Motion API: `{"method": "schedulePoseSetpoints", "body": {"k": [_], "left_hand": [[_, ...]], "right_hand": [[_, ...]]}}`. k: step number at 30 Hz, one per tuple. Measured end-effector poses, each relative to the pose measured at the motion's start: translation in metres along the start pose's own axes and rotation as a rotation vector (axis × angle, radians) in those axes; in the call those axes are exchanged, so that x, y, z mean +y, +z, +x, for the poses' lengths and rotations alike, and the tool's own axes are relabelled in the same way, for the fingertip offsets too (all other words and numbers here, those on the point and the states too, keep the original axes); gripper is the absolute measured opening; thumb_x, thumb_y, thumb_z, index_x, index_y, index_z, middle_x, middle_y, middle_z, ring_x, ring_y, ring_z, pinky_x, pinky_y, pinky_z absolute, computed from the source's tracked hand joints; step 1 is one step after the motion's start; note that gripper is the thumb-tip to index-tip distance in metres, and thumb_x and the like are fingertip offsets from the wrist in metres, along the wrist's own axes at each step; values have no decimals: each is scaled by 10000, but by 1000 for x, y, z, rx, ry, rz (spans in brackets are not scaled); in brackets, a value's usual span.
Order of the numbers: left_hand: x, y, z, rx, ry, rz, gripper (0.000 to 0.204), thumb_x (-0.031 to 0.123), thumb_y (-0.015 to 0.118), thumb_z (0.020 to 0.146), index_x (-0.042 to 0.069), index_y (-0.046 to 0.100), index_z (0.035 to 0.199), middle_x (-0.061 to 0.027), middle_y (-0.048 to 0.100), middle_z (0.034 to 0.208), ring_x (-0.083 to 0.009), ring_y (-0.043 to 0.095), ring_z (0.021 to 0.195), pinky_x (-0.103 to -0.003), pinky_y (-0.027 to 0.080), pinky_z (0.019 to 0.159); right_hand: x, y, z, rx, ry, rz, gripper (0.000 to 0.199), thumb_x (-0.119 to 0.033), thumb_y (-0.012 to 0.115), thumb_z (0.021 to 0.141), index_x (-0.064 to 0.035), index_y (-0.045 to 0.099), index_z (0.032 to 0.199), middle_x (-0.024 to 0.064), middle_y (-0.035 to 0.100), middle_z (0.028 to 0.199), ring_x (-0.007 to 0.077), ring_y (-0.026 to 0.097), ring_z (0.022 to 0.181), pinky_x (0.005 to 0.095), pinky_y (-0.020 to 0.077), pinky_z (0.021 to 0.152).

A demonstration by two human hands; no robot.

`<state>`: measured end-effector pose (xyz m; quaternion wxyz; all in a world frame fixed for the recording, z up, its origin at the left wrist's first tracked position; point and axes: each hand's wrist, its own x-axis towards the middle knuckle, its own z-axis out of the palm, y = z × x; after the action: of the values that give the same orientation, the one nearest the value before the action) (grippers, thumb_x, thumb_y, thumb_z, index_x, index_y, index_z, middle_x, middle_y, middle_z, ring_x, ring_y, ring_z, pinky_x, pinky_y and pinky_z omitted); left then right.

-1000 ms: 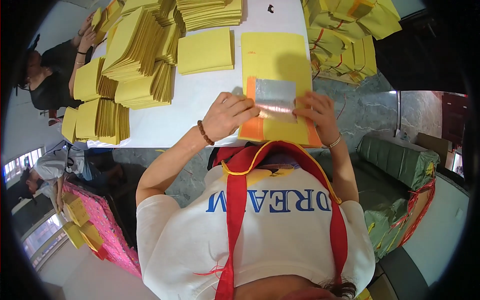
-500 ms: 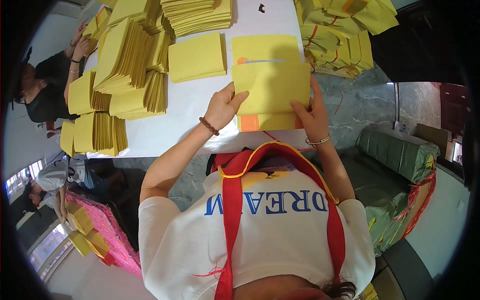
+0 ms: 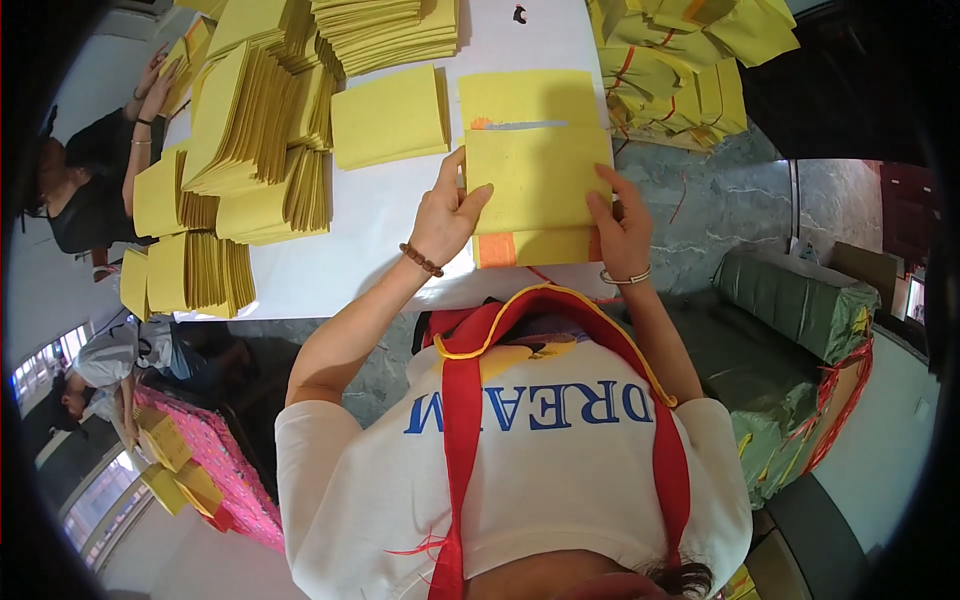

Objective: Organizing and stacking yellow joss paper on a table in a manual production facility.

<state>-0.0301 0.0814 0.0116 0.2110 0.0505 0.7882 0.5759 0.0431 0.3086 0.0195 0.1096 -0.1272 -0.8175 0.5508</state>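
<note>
A folded yellow sheet (image 3: 535, 180) lies right of centre in the upper frame, on the white surface (image 3: 385, 215); an orange strip (image 3: 496, 248) shows at its lower left. Left hand (image 3: 445, 215): grip narrow, holding the sheet's left edge, thumb on top. Right hand (image 3: 624, 222): thumb and forefinger at the right edge; whether this grip is closed or merely resting cannot be told. Yellow stacks (image 3: 240, 120) occupy the upper left.

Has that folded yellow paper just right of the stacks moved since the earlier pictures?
No. The folded yellow paper keeps its place beside the yellow paper stacks; only the view shifted.
</note>
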Motion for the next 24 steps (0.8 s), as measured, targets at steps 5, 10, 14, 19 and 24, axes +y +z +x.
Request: {"method": "schedulePoseSetpoints", "body": {"k": [5,10,14,19,24], "left_hand": [[0,0,2,9,25,-75,677,183,594,866,64,239,1430,-68,561,550,-131,516,483,-281,406,501],[22,-13,0,-34,-75,22,676,209,627,846,40,285,1405,-54,560,558,-137,530,505,-291,413,524],[47,-19,-2,189,363,597,542,215,668,808,35,467,1278,-68,622,770,-210,602,751,-358,447,692],[50,26,0,16,805,835,490,255,648,814,79,517,1252,-152,488,1257,-318,430,1184,-448,347,966],[33,43,4,-60,797,963,560,350,615,830,101,471,1310,-153,409,1358,-333,363,1253,-478,294,1018]], "right_hand": [[-1,3,2,26,-61,-115,298,-81,622,810,-67,640,1108,80,574,848,161,532,666,290,413,594],[0,3,5,18,-41,-127,321,-95,623,802,-69,633,1122,101,582,860,213,537,675,307,424,615],[1,5,6,32,-78,-112,332,-61,611,831,-57,620,1162,29,519,815,101,424,651,230,353,592],[-2,5,6,42,-68,-173,308,-99,623,802,-66,638,1107,106,588,849,220,560,698,312,436,626],[-4,3,3,18,-44,-182,341,-113,629,801,-82,628,1140,109,578,1010,241,565,828,346,435,711]]}}
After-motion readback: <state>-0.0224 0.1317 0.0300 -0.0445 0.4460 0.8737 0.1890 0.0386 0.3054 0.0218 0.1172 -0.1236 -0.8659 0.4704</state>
